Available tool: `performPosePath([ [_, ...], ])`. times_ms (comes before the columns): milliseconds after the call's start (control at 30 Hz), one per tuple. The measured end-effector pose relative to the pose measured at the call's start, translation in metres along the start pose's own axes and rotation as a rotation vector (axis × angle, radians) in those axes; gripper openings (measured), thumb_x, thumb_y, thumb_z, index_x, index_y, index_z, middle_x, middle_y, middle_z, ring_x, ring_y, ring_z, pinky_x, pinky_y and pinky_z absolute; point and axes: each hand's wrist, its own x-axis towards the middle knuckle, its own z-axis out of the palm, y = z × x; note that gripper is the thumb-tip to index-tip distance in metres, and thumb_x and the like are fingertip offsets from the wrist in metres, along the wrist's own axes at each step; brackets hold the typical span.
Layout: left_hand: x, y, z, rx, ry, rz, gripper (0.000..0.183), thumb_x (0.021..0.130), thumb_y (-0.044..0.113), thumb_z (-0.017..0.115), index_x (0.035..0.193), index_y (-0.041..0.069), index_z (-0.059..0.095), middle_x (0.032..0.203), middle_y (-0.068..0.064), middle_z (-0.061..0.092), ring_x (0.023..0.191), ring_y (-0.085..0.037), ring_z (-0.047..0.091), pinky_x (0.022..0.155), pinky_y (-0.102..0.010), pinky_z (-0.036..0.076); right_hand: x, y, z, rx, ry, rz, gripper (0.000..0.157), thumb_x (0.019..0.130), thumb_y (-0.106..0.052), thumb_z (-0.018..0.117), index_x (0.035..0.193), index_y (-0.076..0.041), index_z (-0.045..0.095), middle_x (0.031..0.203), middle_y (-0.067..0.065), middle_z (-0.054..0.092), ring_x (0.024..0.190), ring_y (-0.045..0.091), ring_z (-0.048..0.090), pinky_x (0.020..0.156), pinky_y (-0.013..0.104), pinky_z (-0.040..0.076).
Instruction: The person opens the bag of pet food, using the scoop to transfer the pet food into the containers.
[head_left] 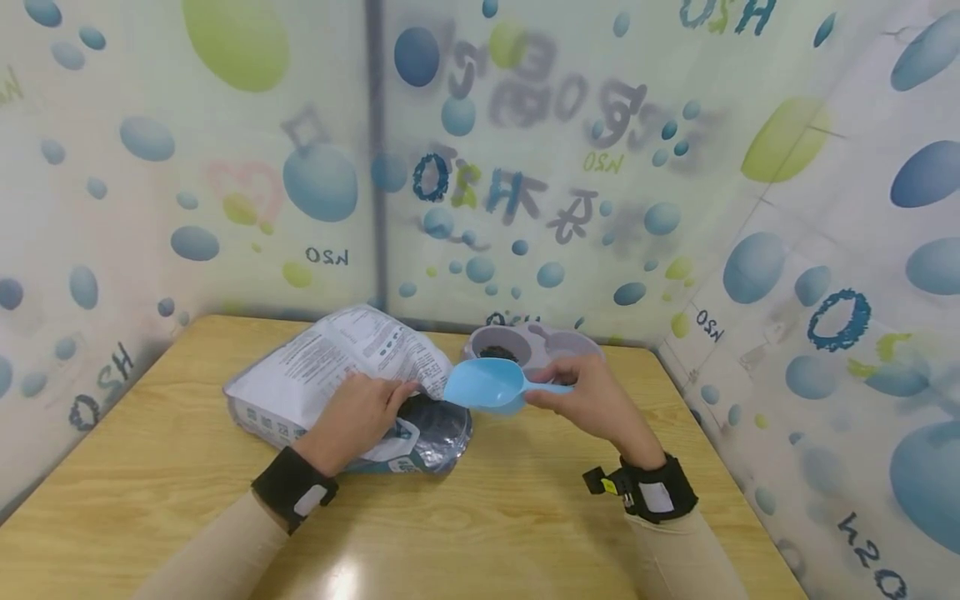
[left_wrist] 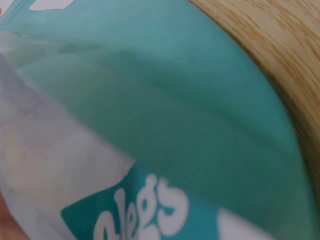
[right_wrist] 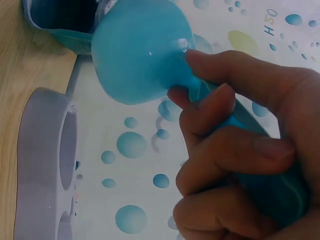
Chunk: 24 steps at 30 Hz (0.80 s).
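A white and teal bag with printed text lies on its side on the table, its silver-lined mouth facing right. My left hand grips the bag by the upper edge of that mouth; its fingertips are partly hidden. In the left wrist view the bag's teal panel fills most of the picture. My right hand holds a light blue scoop by its handle, just right of the bag mouth and above the table. The scoop's rounded underside shows in the right wrist view.
Behind the scoop stands a grey double bowl, with dark bits in its left hollow. The wooden table meets walls covered in a bubble-patterned sheet at the back and sides.
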Motion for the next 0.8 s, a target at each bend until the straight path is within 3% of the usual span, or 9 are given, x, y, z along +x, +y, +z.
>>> performPosePath([
  [233,-0.0001,-0.0004,-0.0001,-0.006,-0.028,-0.023,0.052,0.124,0.032,0.060,0.073,0.021,0.064,0.057,0.010,0.042,0.050,-0.005,0.041,0.058,-0.025,0.036,-0.0015,0.0002,-0.0012,0.010,-0.078,-0.024,0.014,0.101,-0.024,0.094,0.109,-0.014,0.090,0.097,0.004,0.084,0.079,0.018,0.071,0.070,0.030,0.057],
  [400,0.0000,-0.0007,0.0001,-0.005,-0.033,-0.022,0.050,0.124,0.032,0.060,0.076,0.021,0.067,0.057,0.010,0.044,0.050,-0.005,0.042,0.057,-0.024,0.036,-0.0030,-0.0016,-0.0020,0.015,-0.122,-0.032,0.010,0.100,-0.025,0.094,0.107,-0.018,0.091,0.095,0.000,0.084,0.083,0.019,0.071,0.073,0.030,0.058],
  [800,0.0004,-0.0019,0.0009,-0.002,-0.038,-0.020,0.049,0.124,0.031,0.060,0.077,0.020,0.069,0.057,0.009,0.044,0.050,-0.006,0.043,0.057,-0.024,0.036,-0.0043,-0.0015,-0.0034,0.021,-0.194,-0.031,0.016,0.101,-0.027,0.094,0.113,-0.017,0.091,0.093,-0.001,0.084,0.075,0.015,0.067,0.068,0.028,0.056],
])
